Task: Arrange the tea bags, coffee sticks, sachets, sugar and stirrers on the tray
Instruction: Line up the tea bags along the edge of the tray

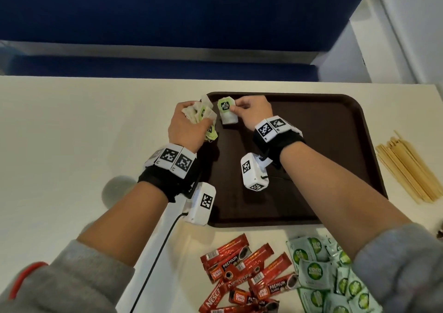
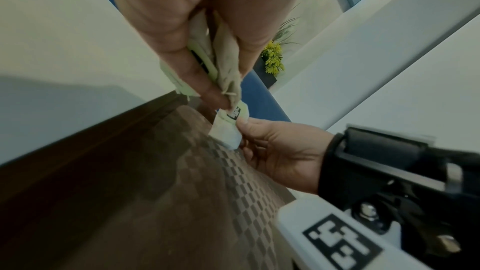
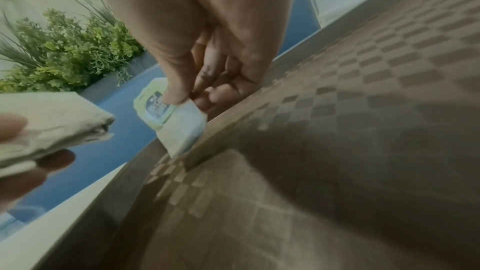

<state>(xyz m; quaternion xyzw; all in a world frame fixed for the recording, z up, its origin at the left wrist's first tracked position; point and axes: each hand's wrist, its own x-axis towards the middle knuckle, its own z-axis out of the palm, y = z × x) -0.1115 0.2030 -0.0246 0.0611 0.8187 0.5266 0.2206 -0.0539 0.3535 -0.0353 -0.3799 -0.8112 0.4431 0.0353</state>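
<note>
Hidden, cropped and blurred parts

Cut off by the head view's bottom edge: red coffee sticks (image 1: 247, 279) and green sachets (image 1: 333, 281), count not readable. Mostly buried inside the left hand (image 1: 185, 127): bunched tea bags (image 1: 203, 116), number impossible to tell. Covered by the right hand (image 1: 254, 111) thumb in the right wrist view: part of the single tea bag (image 1: 226, 111) tag, print too blurred to read. Hidden under both forearms: parts of the tray (image 1: 335, 111).
</note>
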